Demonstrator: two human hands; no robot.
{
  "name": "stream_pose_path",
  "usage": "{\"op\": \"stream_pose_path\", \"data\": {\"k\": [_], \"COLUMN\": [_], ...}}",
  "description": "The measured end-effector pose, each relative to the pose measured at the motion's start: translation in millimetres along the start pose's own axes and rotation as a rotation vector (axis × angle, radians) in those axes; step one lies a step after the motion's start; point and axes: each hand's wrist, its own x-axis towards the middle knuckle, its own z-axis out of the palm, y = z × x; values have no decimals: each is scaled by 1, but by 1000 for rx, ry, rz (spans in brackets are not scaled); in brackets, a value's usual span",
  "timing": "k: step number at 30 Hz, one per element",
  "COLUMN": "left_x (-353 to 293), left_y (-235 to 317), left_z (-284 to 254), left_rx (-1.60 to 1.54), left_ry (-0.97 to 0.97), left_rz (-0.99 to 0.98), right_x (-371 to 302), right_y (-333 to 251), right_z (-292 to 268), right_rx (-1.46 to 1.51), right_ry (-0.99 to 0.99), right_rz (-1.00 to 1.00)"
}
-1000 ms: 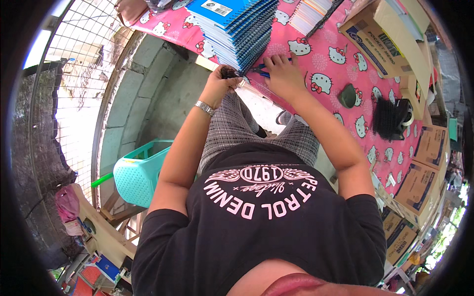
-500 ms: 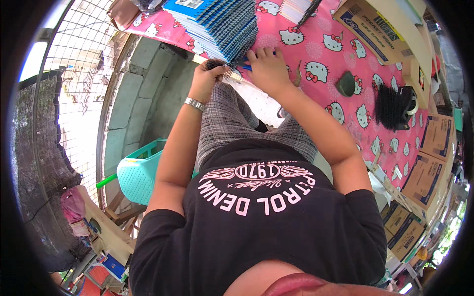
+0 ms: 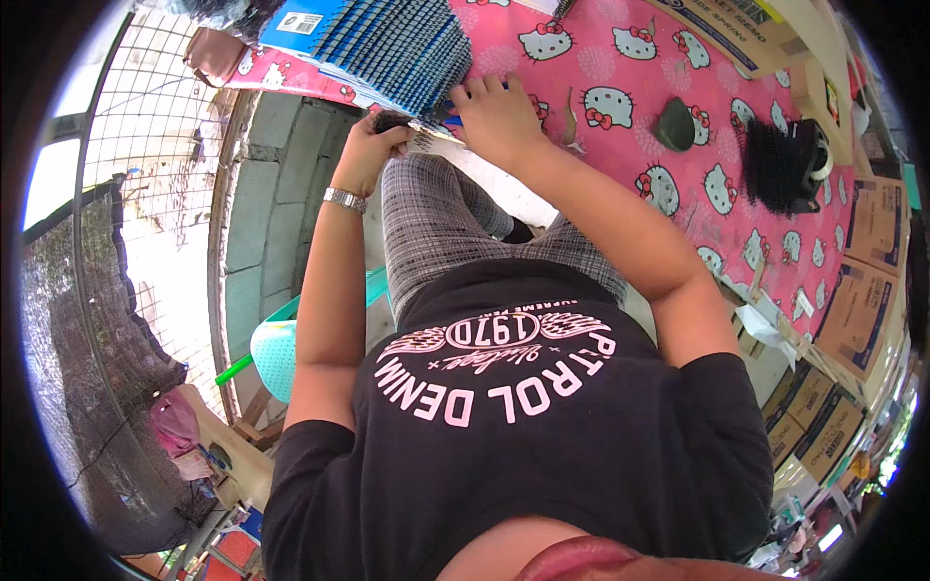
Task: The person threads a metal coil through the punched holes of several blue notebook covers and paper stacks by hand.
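At the table's near edge, my left hand [image 3: 363, 155] is closed around a small bunch of black binding coils [image 3: 391, 122]. My right hand [image 3: 502, 121] lies over the edge with bent fingers on a blue-covered notebook [image 3: 452, 121], mostly hidden under it. A coil end and pale page edges show between the two hands, too small to make out clearly. Just beyond them rises a leaning stack of blue spiral notebooks [image 3: 387, 53], their black coils facing right.
A pink patterned cloth covers the table [image 3: 620, 150]. On it are a dark green piece [image 3: 674, 126], a heap of black coils [image 3: 767, 172], and a tape roll [image 3: 821, 155]. Cardboard boxes [image 3: 852, 315] stand at the right; a turquoise plastic chair [image 3: 274, 358] is at my left.
The view has shifted, so the table and stack sit further up and left. Both hands keep their places at the notebook by the table edge, with little visible movement.
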Motion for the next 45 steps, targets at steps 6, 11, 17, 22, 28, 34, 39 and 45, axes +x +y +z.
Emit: {"op": "stream_pose_path", "data": {"k": [6, 11, 17, 22, 28, 34, 39, 45], "left_x": [-3, -3, -2, -5, -2, 1, -3, 2], "left_y": [-22, -21, -24, -33, -29, -22, -28, -31], "left_z": [12, 13, 7, 2, 19, 28, 23, 28], "left_rx": [-255, -257, -184, -518, -461, -123, -389, -293], "left_ry": [-1, -9, 5, -29, -28, 100, 99, 88], "left_rz": [15, 29, 51, -4, 9, 48, 41, 44], "right_x": [5, 12, 16, -4, 4, 8, -6, 2], "right_y": [1, 3, 12, 21, 8, 11, 18, 7], "right_z": [-2, -4, -11, -3, -3, -10, 3, 11], "right_rx": [-10, 36, 222, 34, -62, 145, -49, -93], "right_ry": [-102, -117, -410, -183, -113, -371, -102, -110], "right_rz": [-1, -28, 125, 41, -47, 93, -39, -71]}}
